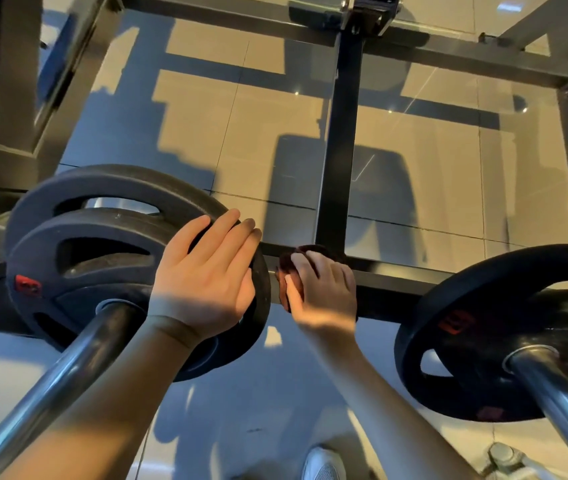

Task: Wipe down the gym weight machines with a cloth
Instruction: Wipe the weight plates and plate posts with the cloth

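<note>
My left hand (206, 275) lies flat with straight fingers on the face and rim of a black weight plate (78, 258) that sits on a chrome sleeve (68, 358). My right hand (324, 292) grips a bunched dark red cloth (287, 275) and holds it against the black crossbar (390, 289) of the machine frame, just right of that plate. Most of the cloth is hidden under my fingers.
A second black plate (483, 323) on another chrome sleeve (559, 393) stands at the right. A black upright bar (338, 150) runs from the crossbar to the far frame. Grey frame members (9, 98) rise at the left. Tiled floor (206, 133) lies below; a shoe (324, 465) shows at the bottom.
</note>
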Motion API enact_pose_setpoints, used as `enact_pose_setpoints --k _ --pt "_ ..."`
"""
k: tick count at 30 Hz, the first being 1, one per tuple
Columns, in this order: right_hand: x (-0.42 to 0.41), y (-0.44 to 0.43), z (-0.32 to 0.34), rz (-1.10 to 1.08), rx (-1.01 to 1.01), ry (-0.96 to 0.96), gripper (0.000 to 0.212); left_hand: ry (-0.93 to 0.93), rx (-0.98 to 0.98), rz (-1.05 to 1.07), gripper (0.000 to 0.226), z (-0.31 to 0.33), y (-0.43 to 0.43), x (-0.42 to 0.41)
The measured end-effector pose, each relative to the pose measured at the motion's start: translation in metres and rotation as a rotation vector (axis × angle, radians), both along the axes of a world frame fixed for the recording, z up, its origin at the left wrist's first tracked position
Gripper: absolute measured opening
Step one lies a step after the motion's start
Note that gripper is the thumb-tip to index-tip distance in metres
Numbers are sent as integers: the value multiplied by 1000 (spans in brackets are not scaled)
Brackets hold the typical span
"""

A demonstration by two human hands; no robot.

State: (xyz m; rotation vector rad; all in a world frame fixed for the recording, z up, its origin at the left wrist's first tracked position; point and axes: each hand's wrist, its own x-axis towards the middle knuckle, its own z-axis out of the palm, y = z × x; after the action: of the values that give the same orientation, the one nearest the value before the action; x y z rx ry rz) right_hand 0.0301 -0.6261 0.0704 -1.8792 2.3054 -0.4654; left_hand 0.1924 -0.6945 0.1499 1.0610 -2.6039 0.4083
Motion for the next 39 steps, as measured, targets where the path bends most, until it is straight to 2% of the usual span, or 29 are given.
enact_pose_setpoints --k 3,6,7,8,11,13,16,18,19,23,26,28,30,32,35,37,39 --pt "-7 -21 4 4 41 1 17 5 15 2 36 0 0 0" --pt "-11 -56 14 -40 318 -181 30 15 17 -3 35 1 0 -1" --pt "-10 -57 14 -56 334 -199 32 18 21 -5 35 1 1 -1" --pt "-7 -50 15 -65 295 -173 30 19 23 -5 36 1 1 -1" --pt "-2 0 6 -27 -5 -10 29 17 9 7 36 2 1 -1" --pt "-25 21 -4 28 -108 52 32 25 6 4 36 3 1 -2" --pt "-58 13 -3 -143 -34 30 39 28 24 2 36 2 2 -2" --pt "-48 7 -3 -312 6 14 41 32 20 8 36 1 2 -1" --pt "-35 6 -4 -322 7 13 40 37 14 13 36 0 2 -1" --pt "11 0 -7 -119 -45 9 33 34 -13 5 34 0 2 -1" --pt "-5 -9 1 -53 35 -25 26 36 -9 0 35 1 2 -2" --pt "-25 -4 3 -82 44 -15 29 45 -7 2 36 1 3 -2" --pt "-37 -2 5 -203 18 -15 31 48 -8 -1 36 1 2 -2" --pt "-29 -7 6 -253 78 -1 31 54 -16 1 35 -1 2 -2" --pt "-2 -22 6 -89 148 24 40 55 -19 -2 35 -3 1 -1" --pt "3 -41 12 48 178 -70 35 48 -28 -1 35 -3 1 -1" --pt "-8 -63 13 81 354 -260 33 51 -26 -5 34 -2 1 -2"
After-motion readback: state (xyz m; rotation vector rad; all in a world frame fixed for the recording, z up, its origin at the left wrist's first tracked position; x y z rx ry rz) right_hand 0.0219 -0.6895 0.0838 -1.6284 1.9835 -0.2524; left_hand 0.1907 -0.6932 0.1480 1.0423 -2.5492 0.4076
